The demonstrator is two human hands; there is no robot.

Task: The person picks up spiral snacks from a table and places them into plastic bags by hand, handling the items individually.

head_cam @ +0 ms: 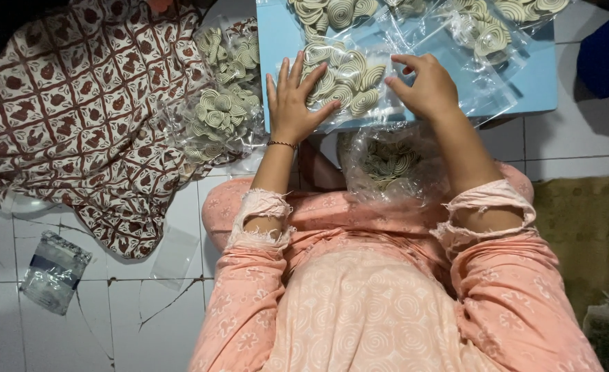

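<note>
Light-blue low table (525,89) bearing clear bags of spiral crackers (342,76) (several overlapping); white tiled floor (77,331) beneath.

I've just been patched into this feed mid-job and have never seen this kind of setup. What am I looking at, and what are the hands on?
This is one camera worn on a person's head, looking down at their lap and two bare hands; there is no machine. The left hand lies flat on a clear plastic bag of spiral-patterned crackers on a light blue table. The right hand pinches that bag's edge. More filled bags lie on the table, one on the lap, and a pile rests on patterned cloth on the tiled floor.
</note>
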